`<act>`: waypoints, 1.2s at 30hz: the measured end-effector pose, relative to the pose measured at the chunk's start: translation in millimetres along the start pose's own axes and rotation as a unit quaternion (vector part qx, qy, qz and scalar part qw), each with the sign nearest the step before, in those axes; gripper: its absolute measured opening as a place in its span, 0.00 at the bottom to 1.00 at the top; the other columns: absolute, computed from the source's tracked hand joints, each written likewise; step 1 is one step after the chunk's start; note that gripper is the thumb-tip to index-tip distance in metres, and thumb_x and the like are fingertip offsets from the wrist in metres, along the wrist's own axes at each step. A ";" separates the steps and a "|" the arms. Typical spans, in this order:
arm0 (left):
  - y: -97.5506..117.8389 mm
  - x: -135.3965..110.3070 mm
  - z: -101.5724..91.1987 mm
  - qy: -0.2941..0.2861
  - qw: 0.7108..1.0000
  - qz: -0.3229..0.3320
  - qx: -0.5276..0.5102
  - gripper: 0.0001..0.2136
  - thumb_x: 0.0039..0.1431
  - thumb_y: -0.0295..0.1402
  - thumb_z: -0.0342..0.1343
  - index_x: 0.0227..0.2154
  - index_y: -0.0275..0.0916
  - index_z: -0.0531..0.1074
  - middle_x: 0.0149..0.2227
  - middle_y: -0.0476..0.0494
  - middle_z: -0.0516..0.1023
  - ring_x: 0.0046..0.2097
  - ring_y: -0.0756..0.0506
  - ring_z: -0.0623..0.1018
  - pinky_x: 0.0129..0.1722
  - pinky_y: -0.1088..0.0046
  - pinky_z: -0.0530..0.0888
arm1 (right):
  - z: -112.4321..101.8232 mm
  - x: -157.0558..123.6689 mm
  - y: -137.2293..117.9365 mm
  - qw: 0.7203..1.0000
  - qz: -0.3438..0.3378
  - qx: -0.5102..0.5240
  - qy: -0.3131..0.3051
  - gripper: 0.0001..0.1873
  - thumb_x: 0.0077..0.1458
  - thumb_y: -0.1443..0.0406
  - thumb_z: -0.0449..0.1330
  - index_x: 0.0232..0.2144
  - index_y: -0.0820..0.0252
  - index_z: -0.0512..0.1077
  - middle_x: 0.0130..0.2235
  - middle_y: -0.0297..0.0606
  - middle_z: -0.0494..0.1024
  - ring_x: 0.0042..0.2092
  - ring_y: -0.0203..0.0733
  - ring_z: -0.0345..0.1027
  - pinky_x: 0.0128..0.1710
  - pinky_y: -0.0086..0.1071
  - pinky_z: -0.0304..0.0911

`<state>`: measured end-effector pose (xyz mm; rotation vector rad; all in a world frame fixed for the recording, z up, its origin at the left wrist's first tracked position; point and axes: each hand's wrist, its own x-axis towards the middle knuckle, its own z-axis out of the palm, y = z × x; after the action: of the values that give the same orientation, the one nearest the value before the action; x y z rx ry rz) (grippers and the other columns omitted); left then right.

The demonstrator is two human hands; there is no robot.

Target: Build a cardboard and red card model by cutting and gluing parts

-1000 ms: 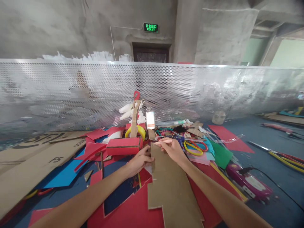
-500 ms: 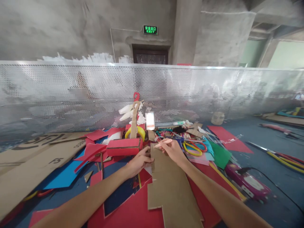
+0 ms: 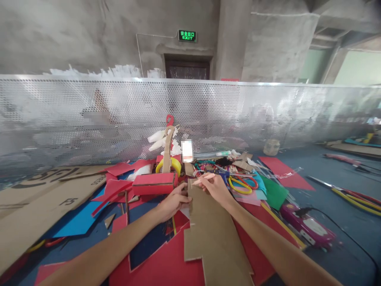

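Note:
A pale pink pen point(image 3: 210, 176) is pinched in my right hand point(image 3: 216, 191), its tip at the upper left corner of a long brown cardboard piece point(image 3: 214, 230). My left hand point(image 3: 174, 203) grips that cardboard's left edge near the top, with some fingers hidden beneath or behind it. Stepped cuts run along the cardboard's lower left side. Just left of my left hand lies a red box-shaped piece point(image 3: 154, 184). Behind it a cardboard strip with a hooked top point(image 3: 167, 153) stands by a yellow tape roll point(image 3: 176, 166).
Scissors with yellow and red handles point(image 3: 241, 186) lie right of my right hand, more scissors point(image 3: 345, 194) farther right. A purple power strip point(image 3: 308, 228) trails a black cable. Large cardboard point(image 3: 77, 190) covers the left. A perforated metal panel point(image 3: 119, 115) bounds the back; a jar point(image 3: 271, 147) stands before it.
The whole view has shifted very slightly. Both hands keep nearly the same place on the cardboard, and the pen tip stays near its upper left corner.

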<state>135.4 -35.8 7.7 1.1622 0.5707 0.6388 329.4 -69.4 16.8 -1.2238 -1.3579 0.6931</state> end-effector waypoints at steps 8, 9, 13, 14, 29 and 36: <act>-0.5 0.8 -1.0 -0.004 1.000 -0.001 0.004 0.24 0.42 0.25 0.67 0.45 0.39 0.68 0.42 0.40 0.80 0.42 0.42 0.81 0.42 0.68 0.75 | -0.1 -1.3 -2.1 1.000 0.003 0.004 0.000 0.12 0.55 0.60 0.57 0.32 0.62 0.76 0.28 0.38 0.79 0.27 0.38 0.72 0.26 0.27 0.65; -1.0 1.2 -1.6 -0.004 1.000 -0.001 0.005 0.24 0.42 0.25 0.67 0.45 0.39 0.68 0.42 0.40 0.80 0.42 0.42 0.81 0.42 0.69 0.75 | -0.2 -1.7 -2.7 1.000 0.004 0.005 -0.003 0.12 0.55 0.60 0.57 0.32 0.62 0.76 0.28 0.38 0.79 0.27 0.38 0.72 0.26 0.27 0.65; -3.2 2.7 -3.8 -0.002 1.000 0.000 0.004 0.25 0.42 0.24 0.66 0.45 0.39 0.67 0.42 0.41 0.80 0.42 0.42 0.81 0.43 0.68 0.75 | -0.1 -2.6 -4.6 1.000 0.011 -0.013 -0.017 0.12 0.54 0.60 0.57 0.30 0.63 0.76 0.25 0.36 0.78 0.24 0.36 0.69 0.23 0.26 0.62; -3.4 2.8 -4.0 -0.003 1.000 0.001 0.005 0.25 0.42 0.24 0.66 0.45 0.39 0.67 0.42 0.41 0.80 0.42 0.42 0.81 0.43 0.68 0.75 | 0.0 -2.6 -4.6 1.000 0.012 -0.012 -0.010 0.12 0.54 0.60 0.57 0.31 0.63 0.76 0.25 0.36 0.78 0.24 0.36 0.69 0.22 0.26 0.62; -4.1 1.5 2.3 0.026 0.998 0.043 -0.021 0.21 0.46 0.26 0.67 0.44 0.39 0.67 0.47 0.39 0.78 0.47 0.42 0.80 0.46 0.68 0.75 | -0.9 -6.6 -3.9 0.999 -0.007 0.043 -0.020 0.12 0.54 0.60 0.60 0.35 0.64 0.76 0.30 0.40 0.80 0.30 0.40 0.74 0.28 0.29 0.70; -4.4 1.6 1.0 0.027 0.999 0.036 -0.002 0.24 0.48 0.29 0.67 0.47 0.40 0.67 0.42 0.40 0.79 0.42 0.43 0.80 0.42 0.68 0.76 | 0.3 -7.0 -1.3 0.999 0.005 0.027 -0.026 0.14 0.55 0.59 0.59 0.36 0.65 0.76 0.32 0.42 0.81 0.30 0.40 0.74 0.29 0.29 0.70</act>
<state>137.9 -36.4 3.7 1.1691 0.5759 0.7337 327.6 -76.2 15.6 -1.1765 -1.3689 0.7684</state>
